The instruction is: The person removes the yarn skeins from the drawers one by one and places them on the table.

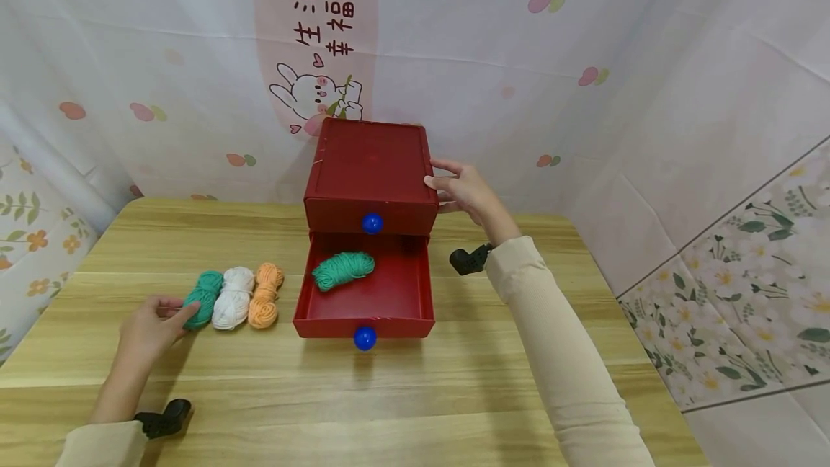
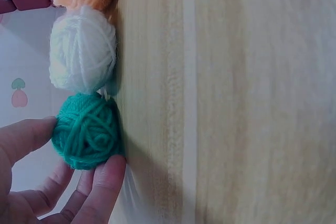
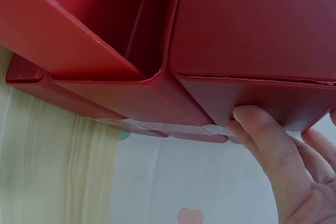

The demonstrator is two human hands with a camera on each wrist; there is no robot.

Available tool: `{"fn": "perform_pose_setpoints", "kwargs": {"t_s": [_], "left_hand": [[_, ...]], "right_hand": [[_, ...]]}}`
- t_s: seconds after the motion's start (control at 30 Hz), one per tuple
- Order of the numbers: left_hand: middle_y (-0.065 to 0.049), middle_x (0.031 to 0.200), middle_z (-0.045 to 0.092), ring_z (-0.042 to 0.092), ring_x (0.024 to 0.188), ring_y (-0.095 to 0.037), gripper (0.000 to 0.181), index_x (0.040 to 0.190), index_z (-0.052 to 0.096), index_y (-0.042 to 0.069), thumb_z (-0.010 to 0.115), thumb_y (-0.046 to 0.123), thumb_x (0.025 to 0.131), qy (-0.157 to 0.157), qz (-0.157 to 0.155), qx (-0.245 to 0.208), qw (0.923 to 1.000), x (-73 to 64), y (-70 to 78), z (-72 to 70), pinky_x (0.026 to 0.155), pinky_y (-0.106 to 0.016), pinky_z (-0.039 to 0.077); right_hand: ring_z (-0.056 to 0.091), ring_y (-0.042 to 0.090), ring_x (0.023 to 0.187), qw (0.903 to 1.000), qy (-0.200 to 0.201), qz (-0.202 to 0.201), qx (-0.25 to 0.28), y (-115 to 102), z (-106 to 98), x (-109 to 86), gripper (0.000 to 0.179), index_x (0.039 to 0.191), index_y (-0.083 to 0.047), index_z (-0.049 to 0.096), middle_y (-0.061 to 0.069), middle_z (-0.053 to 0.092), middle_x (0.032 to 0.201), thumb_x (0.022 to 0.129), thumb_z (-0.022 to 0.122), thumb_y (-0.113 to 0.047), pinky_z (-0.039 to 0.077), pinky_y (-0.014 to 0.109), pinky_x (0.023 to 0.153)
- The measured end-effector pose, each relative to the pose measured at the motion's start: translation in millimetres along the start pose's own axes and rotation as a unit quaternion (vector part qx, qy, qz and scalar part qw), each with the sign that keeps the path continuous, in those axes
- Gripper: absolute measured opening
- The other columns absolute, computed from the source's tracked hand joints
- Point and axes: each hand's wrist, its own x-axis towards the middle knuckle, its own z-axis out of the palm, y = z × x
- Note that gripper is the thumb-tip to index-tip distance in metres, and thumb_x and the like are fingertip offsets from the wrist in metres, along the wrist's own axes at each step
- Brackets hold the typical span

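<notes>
My left hand (image 1: 145, 330) pinches a green skein of yarn (image 1: 204, 299) at the left end of a row on the table. In the left wrist view the thumb lies on one side of the green skein (image 2: 86, 132) and fingertips on the other. Beside it lie a white skein (image 1: 233, 298) and an orange skein (image 1: 265, 295). My right hand (image 1: 468, 192) rests against the right side of a red two-drawer box (image 1: 372, 161), thumb at its top edge. The lower drawer (image 1: 395, 301) is pulled out, with another green skein (image 1: 344, 269) inside; the upper drawer is closed.
Blue round knobs stick out from the upper drawer (image 1: 372, 223) and lower drawer fronts. A patterned curtain (image 1: 493, 42) hangs behind the box, and a floral panel stands at the right. The wooden table (image 1: 272, 395) extends in front. Black wrist mounts (image 1: 468, 260) show at both wrists.
</notes>
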Motion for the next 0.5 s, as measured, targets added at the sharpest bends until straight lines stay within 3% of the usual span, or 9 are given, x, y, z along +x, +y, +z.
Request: {"fn": "perform_pose_setpoints", "kwargs": {"t_s": [0.13, 0.33, 0.43, 0.5], "left_hand": [[-0.034, 0.101, 0.055, 0.058, 0.058, -0.005, 0.053, 0.113, 0.046, -0.015, 0.051, 0.034, 0.094, 0.007, 0.009, 0.002, 0.9999, 0.4, -0.7, 1.5, 0.051, -0.020, 0.048], [-0.034, 0.103, 0.054, 0.061, 0.061, -0.010, 0.057, 0.116, 0.044, -0.015, 0.050, 0.037, 0.094, -0.002, -0.004, 0.001, 1.0000, 2.0, -0.1, 0.9, 0.052, -0.022, 0.048], [-0.037, 0.110, 0.051, 0.063, 0.076, -0.029, 0.060, 0.120, 0.041, -0.015, 0.048, 0.038, 0.094, 0.002, -0.007, 0.023, 0.9997, 0.3, 3.7, -2.2, 0.062, -0.034, 0.050], [-0.038, 0.117, 0.048, 0.058, 0.090, -0.042, 0.060, 0.123, 0.040, -0.015, 0.047, 0.037, 0.095, 0.008, 0.004, 0.042, 0.9991, -2.5, 9.0, -4.5, 0.068, -0.044, 0.047]], "right_hand": [[0.066, 0.013, 0.077, 1.0000, -0.002, -0.001, 0.005, 0.8, -0.3, -0.6, 0.055, 0.143, -0.022, 0.038, 0.015, 0.054, 0.131, 0.092, 0.058, -0.017, 0.056, 0.031, 0.069], [0.066, 0.014, 0.077, 1.0000, 0.002, -0.003, 0.005, 2.1, -1.1, 0.0, 0.054, 0.142, -0.022, 0.039, 0.014, 0.054, 0.131, 0.092, 0.058, -0.017, 0.056, 0.035, 0.074], [0.066, 0.014, 0.077, 1.0000, 0.000, -0.004, 0.003, 2.7, -1.2, 0.5, 0.054, 0.142, -0.022, 0.039, 0.015, 0.054, 0.131, 0.092, 0.059, -0.017, 0.056, 0.036, 0.075], [0.066, 0.014, 0.077, 1.0000, -0.001, -0.005, 0.004, 3.0, -1.0, 0.9, 0.054, 0.142, -0.022, 0.039, 0.015, 0.054, 0.131, 0.092, 0.059, -0.017, 0.056, 0.035, 0.074]]}}
